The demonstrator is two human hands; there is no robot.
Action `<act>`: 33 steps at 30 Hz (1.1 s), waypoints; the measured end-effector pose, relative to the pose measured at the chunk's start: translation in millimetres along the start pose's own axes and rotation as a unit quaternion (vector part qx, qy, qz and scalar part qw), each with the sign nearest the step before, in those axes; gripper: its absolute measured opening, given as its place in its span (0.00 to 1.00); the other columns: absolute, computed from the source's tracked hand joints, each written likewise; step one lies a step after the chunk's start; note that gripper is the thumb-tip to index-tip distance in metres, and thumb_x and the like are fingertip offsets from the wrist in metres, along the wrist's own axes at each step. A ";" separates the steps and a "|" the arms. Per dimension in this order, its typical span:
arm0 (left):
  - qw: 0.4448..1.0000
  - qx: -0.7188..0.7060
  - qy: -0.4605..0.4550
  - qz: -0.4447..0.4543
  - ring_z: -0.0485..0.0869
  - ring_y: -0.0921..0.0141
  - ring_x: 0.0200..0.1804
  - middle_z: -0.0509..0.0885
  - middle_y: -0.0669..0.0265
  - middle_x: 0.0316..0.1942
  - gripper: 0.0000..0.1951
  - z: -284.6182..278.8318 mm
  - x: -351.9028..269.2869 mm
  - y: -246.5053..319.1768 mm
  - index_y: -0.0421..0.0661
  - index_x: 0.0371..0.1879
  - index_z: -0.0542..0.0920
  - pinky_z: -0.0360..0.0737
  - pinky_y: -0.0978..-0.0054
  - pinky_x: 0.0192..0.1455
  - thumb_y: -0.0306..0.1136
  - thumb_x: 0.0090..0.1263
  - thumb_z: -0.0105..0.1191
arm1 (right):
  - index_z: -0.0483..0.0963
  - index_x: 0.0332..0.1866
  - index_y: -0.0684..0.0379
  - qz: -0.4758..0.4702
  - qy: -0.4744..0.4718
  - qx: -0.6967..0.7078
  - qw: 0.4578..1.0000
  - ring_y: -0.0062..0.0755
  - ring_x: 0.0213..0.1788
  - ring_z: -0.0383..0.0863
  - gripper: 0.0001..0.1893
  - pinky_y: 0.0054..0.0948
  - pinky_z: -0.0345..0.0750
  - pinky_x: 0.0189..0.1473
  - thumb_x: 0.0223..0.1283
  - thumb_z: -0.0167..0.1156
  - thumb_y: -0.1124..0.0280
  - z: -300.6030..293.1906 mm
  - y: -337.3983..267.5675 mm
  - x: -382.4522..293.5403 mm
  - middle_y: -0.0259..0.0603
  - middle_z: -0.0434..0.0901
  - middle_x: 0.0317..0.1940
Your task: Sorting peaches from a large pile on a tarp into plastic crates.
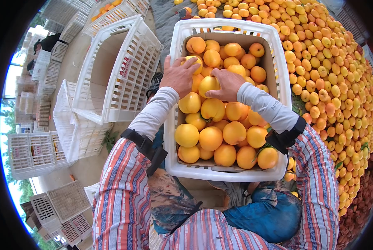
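Note:
A white plastic crate (227,177), lined with brown cardboard (268,51), stands before me, holding many yellow-orange stone fruits that look like peaches or nectarines. My left hand (181,76) lies over the crate's left side, its fingers spread across one fruit (197,60). The left thumb is hidden, so a firm grip on it cannot be made out. Thumb and fingers of my right hand (227,85) are closed around another fruit (208,87) in the middle of the crate. A few green leaves (265,145) show among the fruits at the near right.
To the right spreads a large heap of the same fruit (321,68). A lined white crate (133,84) sits tilted at my left, bearing red writing, beside another white crate (80,134). Stacked crates (36,153) stand farther left. My knees (264,209) are below the near crate rim.

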State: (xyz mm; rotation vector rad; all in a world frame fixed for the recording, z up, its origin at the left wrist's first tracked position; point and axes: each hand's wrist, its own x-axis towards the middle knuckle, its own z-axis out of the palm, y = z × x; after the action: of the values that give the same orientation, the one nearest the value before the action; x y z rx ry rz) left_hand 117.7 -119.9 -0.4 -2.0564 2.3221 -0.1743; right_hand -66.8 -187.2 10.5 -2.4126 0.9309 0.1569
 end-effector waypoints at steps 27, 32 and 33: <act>0.996 -0.085 0.004 0.039 0.58 0.61 0.70 0.65 0.64 0.67 0.25 -3.8 -11.9 -22.6 0.51 0.64 0.65 0.48 0.53 0.72 0.38 0.67 0.43 | 0.65 0.61 0.65 -0.136 -0.058 0.124 0.981 0.49 0.59 0.71 0.30 0.37 0.65 0.63 0.62 0.47 0.51 4.8 36.0 15.2 0.55 0.72 0.56; 0.982 -0.093 -0.038 0.163 0.53 0.60 0.73 0.60 0.57 0.69 0.26 -17.8 -43.0 -47.0 0.45 0.65 0.63 0.45 0.60 0.75 0.42 0.70 0.38 | 0.65 0.61 0.66 -0.112 -0.042 0.140 0.983 0.50 0.58 0.72 0.30 0.36 0.67 0.62 0.61 0.49 0.53 8.5 45.4 7.4 0.57 0.73 0.55; 0.973 -0.059 -0.079 0.210 0.52 0.60 0.73 0.59 0.58 0.69 0.26 -25.3 -48.2 -50.0 0.45 0.66 0.62 0.44 0.60 0.75 0.42 0.70 0.38 | 0.65 0.61 0.66 -0.118 -0.034 0.139 0.983 0.50 0.58 0.72 0.30 0.36 0.67 0.62 0.60 0.49 0.53 6.6 45.6 7.3 0.57 0.73 0.55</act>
State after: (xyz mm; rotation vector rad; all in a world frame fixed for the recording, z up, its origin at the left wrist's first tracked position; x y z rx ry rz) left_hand 170.5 -76.5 27.8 -1.5001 2.6459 0.1396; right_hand -90.5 -216.0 -17.6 -2.2189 0.5862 0.0188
